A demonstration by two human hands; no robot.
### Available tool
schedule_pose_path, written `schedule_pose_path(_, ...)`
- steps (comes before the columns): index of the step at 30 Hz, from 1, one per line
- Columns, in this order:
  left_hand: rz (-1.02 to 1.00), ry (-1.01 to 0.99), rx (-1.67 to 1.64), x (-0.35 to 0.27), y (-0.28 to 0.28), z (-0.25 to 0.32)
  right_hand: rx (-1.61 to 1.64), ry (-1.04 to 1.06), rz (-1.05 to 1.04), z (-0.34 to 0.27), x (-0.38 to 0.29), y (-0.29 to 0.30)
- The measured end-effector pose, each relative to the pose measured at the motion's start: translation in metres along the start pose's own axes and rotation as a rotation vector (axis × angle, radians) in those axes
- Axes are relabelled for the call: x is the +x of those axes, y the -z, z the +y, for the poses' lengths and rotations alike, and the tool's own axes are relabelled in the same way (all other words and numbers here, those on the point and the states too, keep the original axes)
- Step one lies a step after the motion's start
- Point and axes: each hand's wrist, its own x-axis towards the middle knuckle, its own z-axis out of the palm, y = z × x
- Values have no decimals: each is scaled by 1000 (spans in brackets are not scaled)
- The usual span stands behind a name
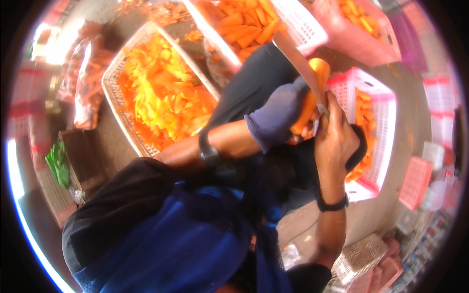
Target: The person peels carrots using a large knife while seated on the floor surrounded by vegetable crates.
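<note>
My left hand (280, 108), in a blue-grey knit glove, grips a peeled orange carrot (319, 69) above my knees. The carrot slants up and to the right, and part of it is hidden behind the glove and a blade. My bare right hand (336, 128) is closed around the handle of a wide-bladed knife (298, 62). Its blade points up and left, passing over the carrot; whether the edge touches it I cannot tell. On my left a pale plastic crate (122, 113) holds a heap of orange and yellow peelings (165, 95).
A white crate (302, 22) of peeled carrots (247, 27) stands ahead, with a pink crate (361, 42) beside it. Right of my knee is a pink-and-white crate (383, 146) containing orange pieces (364, 110). Clear bags of carrots (86, 73) lie far left.
</note>
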Motion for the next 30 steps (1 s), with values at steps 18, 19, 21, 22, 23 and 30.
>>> schedule_pose_path(18, 357, -263, -636, -147, 149, -11, 191, 642, -64, -179, 45, -99)
schedule_pose_path(19, 392, -279, -608, -153, 153, -12, 197, 660, -53, -186, 47, -104)
schedule_pose_path(21, 464, -306, -556, -163, 161, -16, 254, 683, -32, -203, 51, -111)
schedule_pose_path(22, 501, -318, -528, -167, 166, -17, 252, 700, -34, -209, 52, -115)
schedule_pose_path(23, 533, -329, -502, -170, 170, -19, 250, 716, -35, -214, 53, -119)
schedule_pose_path(30, 678, -369, -348, -185, 192, -28, 262, 714, -214, -248, 57, -125)
